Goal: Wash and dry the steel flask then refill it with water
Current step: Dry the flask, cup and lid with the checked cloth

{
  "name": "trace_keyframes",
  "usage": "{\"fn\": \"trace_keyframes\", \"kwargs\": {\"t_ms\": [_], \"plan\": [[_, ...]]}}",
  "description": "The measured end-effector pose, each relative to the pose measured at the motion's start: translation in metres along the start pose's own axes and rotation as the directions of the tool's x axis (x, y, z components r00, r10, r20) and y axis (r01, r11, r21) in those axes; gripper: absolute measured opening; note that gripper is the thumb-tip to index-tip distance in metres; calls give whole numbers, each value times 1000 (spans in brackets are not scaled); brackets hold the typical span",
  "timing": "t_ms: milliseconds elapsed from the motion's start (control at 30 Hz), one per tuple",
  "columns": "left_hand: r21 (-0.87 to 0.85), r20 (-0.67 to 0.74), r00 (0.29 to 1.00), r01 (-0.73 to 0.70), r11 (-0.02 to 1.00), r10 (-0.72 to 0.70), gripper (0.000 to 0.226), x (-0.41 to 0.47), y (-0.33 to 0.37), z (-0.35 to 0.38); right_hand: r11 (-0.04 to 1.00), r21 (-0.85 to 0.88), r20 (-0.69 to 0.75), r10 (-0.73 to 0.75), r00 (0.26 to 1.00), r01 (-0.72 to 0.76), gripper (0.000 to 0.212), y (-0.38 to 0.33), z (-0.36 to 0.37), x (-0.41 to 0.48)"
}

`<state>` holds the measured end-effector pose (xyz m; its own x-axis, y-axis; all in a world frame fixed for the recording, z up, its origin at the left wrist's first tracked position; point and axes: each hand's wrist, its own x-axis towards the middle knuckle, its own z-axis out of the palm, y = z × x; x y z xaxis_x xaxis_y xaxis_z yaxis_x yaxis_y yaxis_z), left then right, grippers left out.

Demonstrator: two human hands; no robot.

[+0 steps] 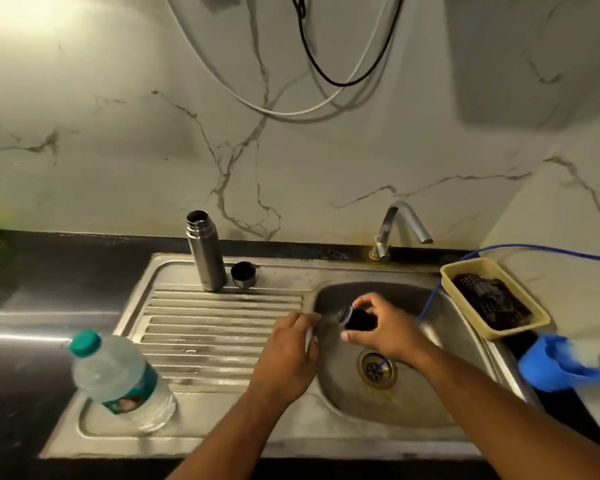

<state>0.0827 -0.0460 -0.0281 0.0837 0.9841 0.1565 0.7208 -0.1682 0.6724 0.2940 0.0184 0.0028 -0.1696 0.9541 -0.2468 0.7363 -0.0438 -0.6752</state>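
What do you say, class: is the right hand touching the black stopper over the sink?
Touching. The head view shows the right hand with fingers and thumb curled round the black stopper.

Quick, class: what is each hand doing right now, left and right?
Left hand: curled on a thin pale item, too blurred to name.
Right hand: holding the black stopper over the sink.

Brushed steel sink [354, 407] set in glossy black counter [32, 299], with veined polished marble wall [118, 150] behind.
Satin-smooth steel flask [205, 258] and steel cup [244, 277] on ribbed, dulled steel drainboard [215, 327]; clear glossy plastic bottle [118, 375]; matt black cap [359, 320] with metal rim; shiny metal tap [400, 225]; plastic mesh basket [465, 265].
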Motion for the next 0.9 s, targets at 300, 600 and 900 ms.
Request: {"fn": "trace_keyframes", "kwargs": {"t_ms": [300,600,900], "plan": [[-90,59,997,49,995,-44,41,-40,-65,-23,985,117,20,128,992,-130,56,-9,77,11],[-52,20,983,186,981,-185,34,-15,-97,-34,994,96,24,51,998,-53,57,-51,107,136],[13,36,958,285,958,-285,42,6,-112,-38,995,-101,-36,-25,999,21,49,-72,140,235]]}}
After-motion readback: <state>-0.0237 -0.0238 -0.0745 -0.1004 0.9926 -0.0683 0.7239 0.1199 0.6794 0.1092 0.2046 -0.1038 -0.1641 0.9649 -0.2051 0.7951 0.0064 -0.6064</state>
